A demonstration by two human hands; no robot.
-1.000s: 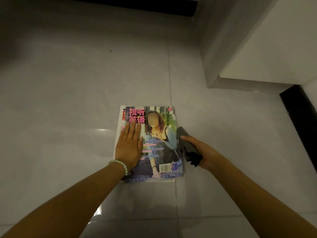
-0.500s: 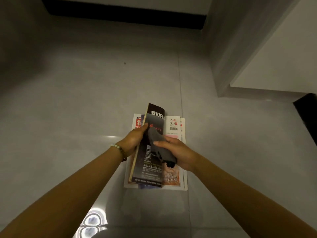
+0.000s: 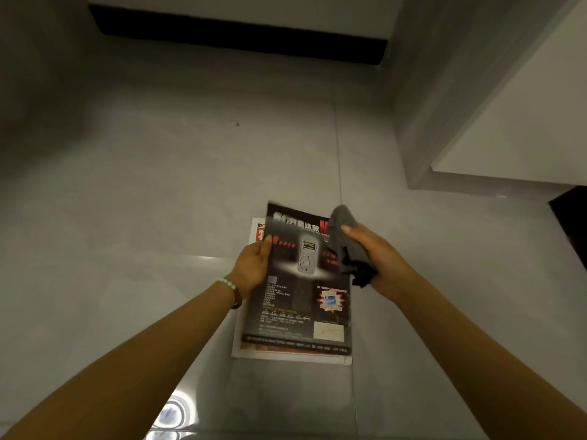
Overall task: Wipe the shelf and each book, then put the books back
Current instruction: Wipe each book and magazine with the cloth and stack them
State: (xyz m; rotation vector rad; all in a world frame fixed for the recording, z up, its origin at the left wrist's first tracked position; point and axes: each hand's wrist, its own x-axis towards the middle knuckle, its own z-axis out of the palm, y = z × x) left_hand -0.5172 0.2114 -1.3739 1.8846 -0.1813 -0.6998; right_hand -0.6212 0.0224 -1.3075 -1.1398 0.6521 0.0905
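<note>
Both hands are busy. The left hand (image 3: 252,265) has its grip closed on the left edge of the dark magazine (image 3: 301,296), thumb on the cover. The right hand (image 3: 378,258) holds a bunched grey cloth (image 3: 344,236) at its far right corner. The magazine is thin and glossy; I judge it light, floppy and a little slippery, best held at one long edge. It sits over a pile (image 3: 255,231) of others on the smooth tiled floor (image 3: 158,217).

Home interior: glossy grey floor tiles (image 3: 158,185), dark skirting (image 3: 241,42)
</note>
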